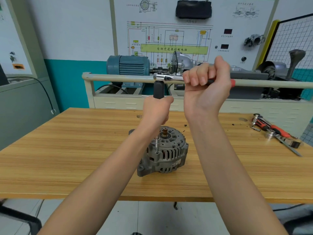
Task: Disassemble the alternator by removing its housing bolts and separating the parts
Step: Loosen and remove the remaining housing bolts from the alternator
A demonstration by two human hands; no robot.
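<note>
While standing upright mid-way on the striped wooden table (67, 158), grey finned aluminium alternator (163, 152) takes the socket; left hand (156, 110) wrapped round black extension (158, 89) for steadiness, right hand (207, 77) clamped on chrome ratchet (166, 77) for leverage.

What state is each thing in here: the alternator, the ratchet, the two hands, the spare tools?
alternator: upright on table, housing unseparated
ratchet: level, on a long extension reaching a housing bolt
left hand: grips the extension
right hand: grips the ratchet handle
spare tools: lying unused at right
</note>
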